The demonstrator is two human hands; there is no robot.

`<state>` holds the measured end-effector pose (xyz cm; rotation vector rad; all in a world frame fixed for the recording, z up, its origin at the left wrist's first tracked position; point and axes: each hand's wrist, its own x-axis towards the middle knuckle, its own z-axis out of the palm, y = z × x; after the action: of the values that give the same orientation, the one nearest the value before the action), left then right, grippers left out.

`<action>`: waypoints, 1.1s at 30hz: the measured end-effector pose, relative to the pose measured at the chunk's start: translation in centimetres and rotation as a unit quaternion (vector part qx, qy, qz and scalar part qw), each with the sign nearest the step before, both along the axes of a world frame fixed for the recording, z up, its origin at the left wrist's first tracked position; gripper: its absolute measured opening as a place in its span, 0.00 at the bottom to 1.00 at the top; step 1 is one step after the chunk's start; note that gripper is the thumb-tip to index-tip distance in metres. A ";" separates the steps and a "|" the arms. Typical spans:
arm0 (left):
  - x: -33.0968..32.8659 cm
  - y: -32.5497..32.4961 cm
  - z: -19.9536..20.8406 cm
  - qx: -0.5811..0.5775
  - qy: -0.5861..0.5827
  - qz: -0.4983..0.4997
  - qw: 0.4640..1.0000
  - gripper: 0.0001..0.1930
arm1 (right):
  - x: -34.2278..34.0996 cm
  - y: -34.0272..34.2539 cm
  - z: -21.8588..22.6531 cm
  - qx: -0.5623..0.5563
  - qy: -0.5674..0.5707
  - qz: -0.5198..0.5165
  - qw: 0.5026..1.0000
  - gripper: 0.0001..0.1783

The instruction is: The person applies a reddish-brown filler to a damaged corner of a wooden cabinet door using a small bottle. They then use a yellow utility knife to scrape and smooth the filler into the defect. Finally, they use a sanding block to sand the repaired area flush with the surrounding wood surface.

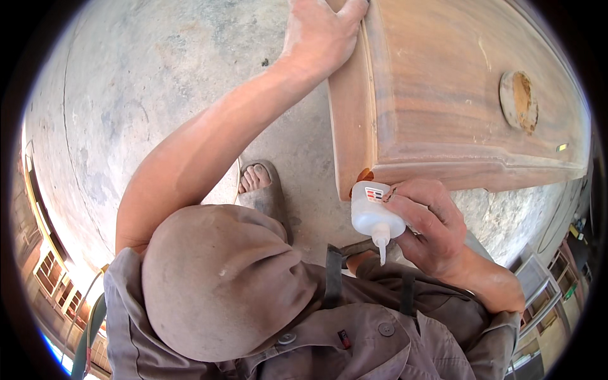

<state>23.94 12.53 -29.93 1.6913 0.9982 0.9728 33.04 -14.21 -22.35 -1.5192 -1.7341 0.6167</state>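
Gripping a translucent squeeze bottle (366, 216) in the right hand (438, 231), near a corner of the wooden furniture piece (437, 114), with nozzle (381, 242) pointing bodyward; touching its left edge with the farther left hand (322, 33), closure impossible to tell.

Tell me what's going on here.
A large wooden piece is being handled. The left hand is at its edge near the top of the picture, the fingertips partly out of view. The right hand holds a white squeeze bottle by the wood's near corner, nozzle pointing away from the wood. A round container with tan stuff in it sits on the wood.
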 end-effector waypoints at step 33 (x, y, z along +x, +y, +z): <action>-0.6 1.0 0.0 -0.057 0.105 -0.010 0.993 0.46 | 20.1 1.0 1.6 -0.105 -0.210 -0.419 0.877 0.24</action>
<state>23.30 13.56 -29.92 1.7291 1.1505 0.7207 53.14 -13.25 -20.78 -2.4658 -1.0962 0.0078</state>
